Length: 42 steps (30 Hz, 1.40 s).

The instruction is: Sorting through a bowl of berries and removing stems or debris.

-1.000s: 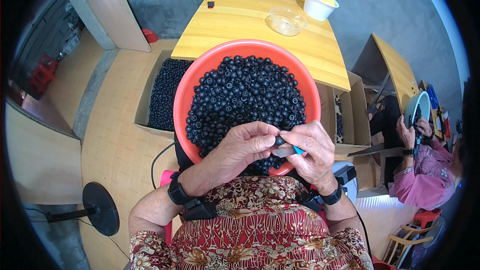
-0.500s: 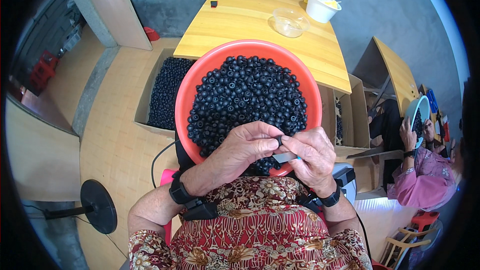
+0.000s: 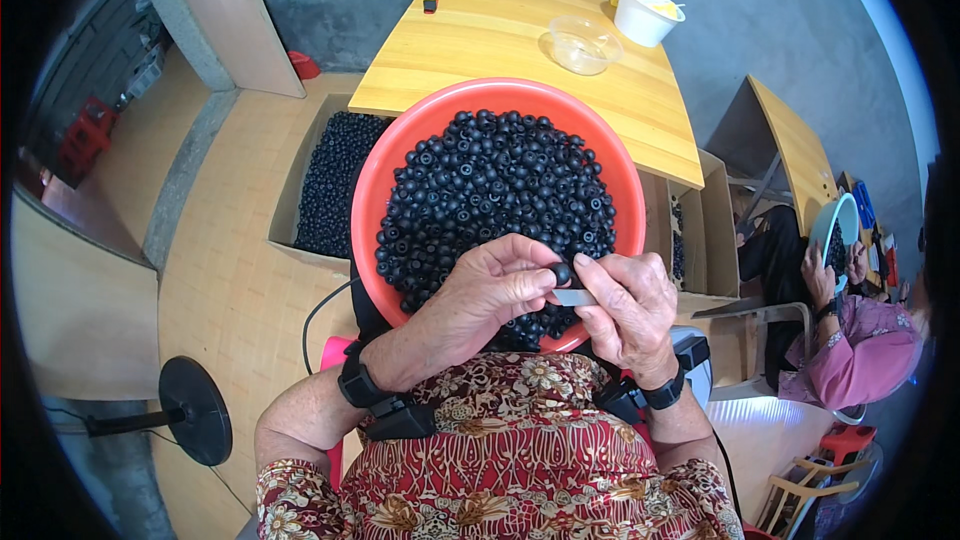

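Note:
Over the near side of a red basin (image 3: 627,180), both my hands work close together. Between the thumb and fingers of my left hand (image 3: 480,295) is a small round black part (image 3: 562,274), apparently rubber or plastic. My right hand (image 3: 632,310) grips a short flat metal blade (image 3: 573,297), its slanted end lying just below the black part; whether they touch is hard to tell. Many similar black parts (image 3: 490,180), several showing a hole, fill the basin beneath my hands.
Behind the basin stands a yellow wooden table (image 3: 480,25) with a clear bowl (image 3: 585,45) and a white tub (image 3: 645,15). A cardboard box (image 3: 290,210) of black parts is at left. To the right, another person (image 3: 860,350) holds a light blue basin (image 3: 848,215).
My right hand has shifted slightly, its thumb coming away from the black part, which shows more now. The blade has risen and turned nearly level. At right the other person has moved a little.

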Motion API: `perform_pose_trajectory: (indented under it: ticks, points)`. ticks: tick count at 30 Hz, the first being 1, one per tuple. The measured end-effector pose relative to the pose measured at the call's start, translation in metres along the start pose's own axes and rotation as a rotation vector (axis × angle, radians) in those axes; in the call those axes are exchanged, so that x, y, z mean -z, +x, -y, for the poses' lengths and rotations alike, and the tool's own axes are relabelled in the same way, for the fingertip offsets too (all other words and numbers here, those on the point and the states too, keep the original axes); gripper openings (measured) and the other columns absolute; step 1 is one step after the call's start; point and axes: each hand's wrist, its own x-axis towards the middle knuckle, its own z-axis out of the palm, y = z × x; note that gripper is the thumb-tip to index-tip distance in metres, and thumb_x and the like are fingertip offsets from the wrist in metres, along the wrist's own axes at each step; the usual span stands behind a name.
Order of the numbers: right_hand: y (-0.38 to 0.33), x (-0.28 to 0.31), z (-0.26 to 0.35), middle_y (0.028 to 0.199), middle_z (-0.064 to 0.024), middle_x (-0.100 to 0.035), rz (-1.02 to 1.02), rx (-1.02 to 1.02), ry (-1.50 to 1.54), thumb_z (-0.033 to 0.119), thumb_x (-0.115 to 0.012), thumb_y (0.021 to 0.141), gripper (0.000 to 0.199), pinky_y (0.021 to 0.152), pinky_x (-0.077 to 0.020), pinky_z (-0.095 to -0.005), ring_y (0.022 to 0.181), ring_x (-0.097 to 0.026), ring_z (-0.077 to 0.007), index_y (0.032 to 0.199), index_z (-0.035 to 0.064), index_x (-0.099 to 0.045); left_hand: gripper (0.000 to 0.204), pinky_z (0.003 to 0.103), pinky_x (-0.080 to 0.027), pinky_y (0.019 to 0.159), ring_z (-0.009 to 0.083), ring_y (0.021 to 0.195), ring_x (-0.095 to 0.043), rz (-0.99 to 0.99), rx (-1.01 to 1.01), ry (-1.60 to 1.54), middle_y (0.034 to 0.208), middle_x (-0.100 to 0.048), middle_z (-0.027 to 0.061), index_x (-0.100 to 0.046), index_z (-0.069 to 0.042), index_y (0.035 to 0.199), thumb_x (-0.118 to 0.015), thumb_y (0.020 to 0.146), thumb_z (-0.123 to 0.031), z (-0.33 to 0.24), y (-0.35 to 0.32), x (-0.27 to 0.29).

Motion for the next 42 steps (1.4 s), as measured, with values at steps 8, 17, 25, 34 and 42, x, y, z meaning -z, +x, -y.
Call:
perform_pose_trajectory:
  ticks: [8, 17, 25, 34, 42]
  points:
    - [-0.0013, -0.0025, -0.0016, 0.095, -0.0060, -0.064, 0.017, -0.002, -0.091, 0.021, -0.078, 0.075, 0.044, 0.064, -0.0500, -0.0324, 0.073, -0.057, -0.0216, 0.115, 0.0046, -0.074, 0.012, 0.027, -0.057, 0.088, 0.0155, 0.096, -0.068, 0.031, 0.020, -0.027, 0.103, -0.069, 0.0077, -0.065, -0.006, 0.106, -0.067, 0.094, -0.006, -0.0011, -0.0026, -0.0028]
    - [-0.0014, -0.0034, -0.0034, 0.094, -0.0063, -0.063, 0.023, 0.008, -0.076, 0.020, -0.077, 0.075, 0.045, 0.063, -0.0495, -0.0323, 0.072, -0.056, -0.0216, 0.116, 0.0040, -0.073, 0.011, 0.030, -0.057, 0.091, 0.0185, 0.099, -0.069, 0.078, 0.007, -0.063, 0.107, -0.070, 0.0103, -0.064, -0.007, 0.105, -0.067, 0.094, -0.007, 0.0036, -0.0016, 0.0000]
    - [-0.0013, -0.0040, -0.0038, 0.093, -0.0069, -0.064, 0.022, 0.019, -0.063, 0.020, -0.078, 0.074, 0.045, 0.063, -0.0495, -0.0322, 0.072, -0.057, -0.0217, 0.116, 0.0035, -0.073, 0.008, 0.029, -0.057, 0.089, 0.0155, 0.096, -0.068, 0.093, 0.017, -0.099, 0.103, -0.069, 0.0073, -0.064, -0.007, 0.103, -0.066, 0.095, -0.007, 0.0050, -0.0021, 0.0004]
    - [-0.0019, -0.0041, -0.0023, 0.092, -0.0066, -0.064, 0.002, 0.025, -0.078, 0.020, -0.078, 0.074, 0.044, 0.063, -0.0502, -0.0319, 0.072, -0.058, -0.0212, 0.115, 0.0027, -0.073, 0.010, 0.028, -0.056, 0.088, 0.0148, 0.094, -0.068, 0.125, 0.008, -0.137, 0.101, -0.069, 0.0077, -0.064, -0.006, 0.106, -0.066, 0.096, -0.008, 0.0057, -0.0023, -0.0006]
    - [-0.0019, -0.0050, -0.0031, 0.093, -0.0067, -0.064, 0.000, 0.037, -0.057, 0.020, -0.078, 0.074, 0.044, 0.062, -0.0499, -0.0319, 0.071, -0.058, -0.0215, 0.114, 0.0028, -0.073, 0.010, 0.027, -0.056, 0.087, 0.0142, 0.093, -0.067, 0.110, 0.015, -0.117, 0.100, -0.069, 0.0077, -0.065, -0.005, 0.105, -0.066, 0.096, -0.009, 0.0060, -0.0028, -0.0012]
